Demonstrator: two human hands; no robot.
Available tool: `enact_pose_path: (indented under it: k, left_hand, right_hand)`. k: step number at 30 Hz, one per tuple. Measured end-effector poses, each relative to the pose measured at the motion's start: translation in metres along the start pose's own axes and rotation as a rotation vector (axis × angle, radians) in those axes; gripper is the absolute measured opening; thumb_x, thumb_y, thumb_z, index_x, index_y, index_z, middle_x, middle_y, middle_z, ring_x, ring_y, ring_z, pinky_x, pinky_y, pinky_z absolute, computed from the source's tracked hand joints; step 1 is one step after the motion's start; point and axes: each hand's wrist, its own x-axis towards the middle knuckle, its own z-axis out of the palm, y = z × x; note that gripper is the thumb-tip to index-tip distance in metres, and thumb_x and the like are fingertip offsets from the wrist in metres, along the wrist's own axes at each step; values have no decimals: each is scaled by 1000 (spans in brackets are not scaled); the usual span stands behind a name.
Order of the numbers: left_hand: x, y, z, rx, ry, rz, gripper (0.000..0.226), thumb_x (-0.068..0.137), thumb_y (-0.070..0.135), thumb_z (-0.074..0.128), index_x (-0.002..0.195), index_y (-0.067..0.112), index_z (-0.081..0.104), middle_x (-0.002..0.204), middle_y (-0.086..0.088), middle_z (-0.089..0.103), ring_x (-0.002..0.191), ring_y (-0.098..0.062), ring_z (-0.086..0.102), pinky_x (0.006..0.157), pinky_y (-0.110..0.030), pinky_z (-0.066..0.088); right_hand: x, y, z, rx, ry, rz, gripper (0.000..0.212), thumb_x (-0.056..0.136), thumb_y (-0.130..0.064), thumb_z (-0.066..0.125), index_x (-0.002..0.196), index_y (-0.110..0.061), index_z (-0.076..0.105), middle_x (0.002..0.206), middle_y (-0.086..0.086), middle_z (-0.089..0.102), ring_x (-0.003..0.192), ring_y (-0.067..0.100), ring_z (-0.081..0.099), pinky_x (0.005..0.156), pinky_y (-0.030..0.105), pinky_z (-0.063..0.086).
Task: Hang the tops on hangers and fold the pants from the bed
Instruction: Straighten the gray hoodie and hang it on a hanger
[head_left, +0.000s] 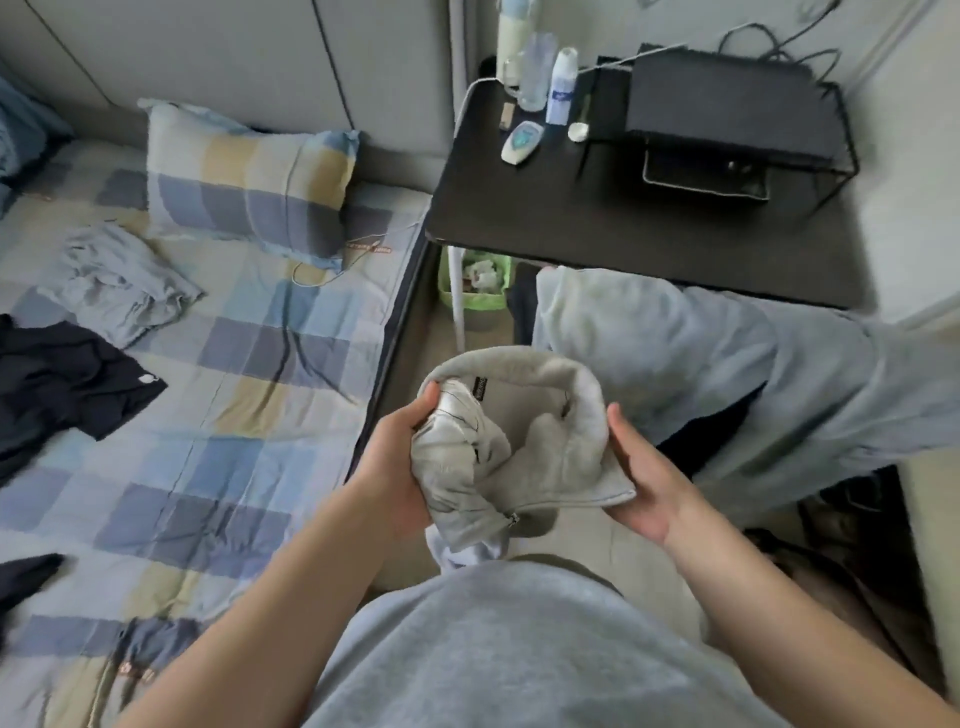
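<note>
We are holding a pale grey fleece-lined zip top (545, 415) bunched up in front of our waist, off the blue-and-yellow checked bed (249, 415) and just beside its edge. Our left hand (395, 457) is clenched around a wad of its lining, thumb on top. Our right hand (649, 478) grasps the zipped edge from beneath, with its thumb against the outside of the collar and its fingers hidden under the cloth. We judge the top to be soft, limp and thick, moderately light, and not slippery, since the fleece clings to itself; it keeps no shape and sags wherever we leave it unsupported. The metal zip (550, 506) is the only hard part and could snag the lining. To get it onto a hanger, we think the best hold is at the collar and shoulder seams, so the body drops straight under its own weight. A crumpled light grey garment (119, 283) and a dark navy garment (62, 384) lie on the bed, well apart from our hands.
</note>
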Motion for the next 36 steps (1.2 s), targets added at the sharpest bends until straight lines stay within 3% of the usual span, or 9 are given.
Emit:
enact_pose_path:
  k: [4, 10, 15, 18, 20, 23, 27, 32, 36]
  left_hand:
    - [25, -35, 54, 170, -23, -146, 61, 92, 55, 57, 125, 5, 67, 120, -19, 66, 107, -37, 65, 100, -48, 47]
    - [52, -85, 140, 454, -108, -327, 53, 91, 55, 57, 104, 9, 79, 110, -18, 71, 100, -34, 68, 103, -46, 45]
    - [67, -122, 211, 561, -212, -429, 49, 97, 50, 53, 122, 10, 67, 105, -16, 70, 101, -33, 69, 94, -43, 53]
    - [73, -141, 248, 623, -272, -509, 46, 98, 50, 53, 115, 10, 69, 98, -13, 70, 89, -31, 71, 79, -41, 59]
    - [75, -150, 268, 676, -309, -562, 47, 98, 49, 53, 120, 10, 67, 107, -13, 67, 100, -32, 65, 91, -45, 54]
    - [77, -162, 297, 810, -390, -635, 46, 96, 48, 57, 121, 10, 67, 108, -14, 65, 103, -31, 63, 101, -45, 48]
    - [79, -175, 339, 1030, -580, -706, 41, 89, 47, 64, 105, 10, 71, 90, -12, 68, 79, -27, 68, 73, -37, 57]
    - [84, -181, 411, 1310, -811, -457, 36, 96, 39, 63, 111, 8, 71, 100, -12, 75, 93, -26, 73, 88, -39, 58]
    - [74, -179, 482, 1391, -1018, -114, 31, 95, 36, 66, 114, 11, 68, 109, -11, 74, 106, -27, 70, 96, -42, 56]
  right_hand:
    - [-72, 13, -63, 155, 144, -121, 51, 87, -5, 64, 137, -2, 57, 136, 24, 60, 120, 34, 63, 95, 40, 55]
    - [-159, 41, -119, 444, 446, -337, 51, 83, 12, 44, 127, -3, 66, 130, 24, 63, 112, 36, 67, 91, 44, 58]
    - [-210, 62, -131, 275, 704, -288, 52, 78, 15, 40, 116, -4, 70, 99, 17, 70, 82, 27, 70, 68, 38, 58]
    - [-227, 58, -130, 68, 1191, -264, 31, 95, -3, 48, 118, -17, 63, 101, 9, 71, 86, 25, 70, 70, 36, 58]
    - [-237, 48, -129, 32, 1415, -370, 17, 101, -25, 50, 113, -22, 61, 108, 7, 69, 96, 25, 68, 73, 34, 56]
    - [-250, 27, -125, -58, 1446, -398, 28, 96, -47, 55, 102, -21, 65, 104, 5, 70, 87, 20, 66, 68, 32, 53]
    - [-260, 6, -124, -249, 1564, -204, 21, 93, -32, 61, 89, -12, 68, 86, 4, 70, 74, 19, 62, 59, 28, 45]
    - [-296, -27, -116, -106, 1877, -411, 36, 99, -29, 56, 84, 1, 68, 88, 24, 69, 79, 32, 63, 70, 37, 45]
    - [-338, -84, -98, -142, 2060, -609, 40, 96, -31, 58, 78, 5, 63, 66, 5, 57, 68, 19, 51, 62, 32, 38]
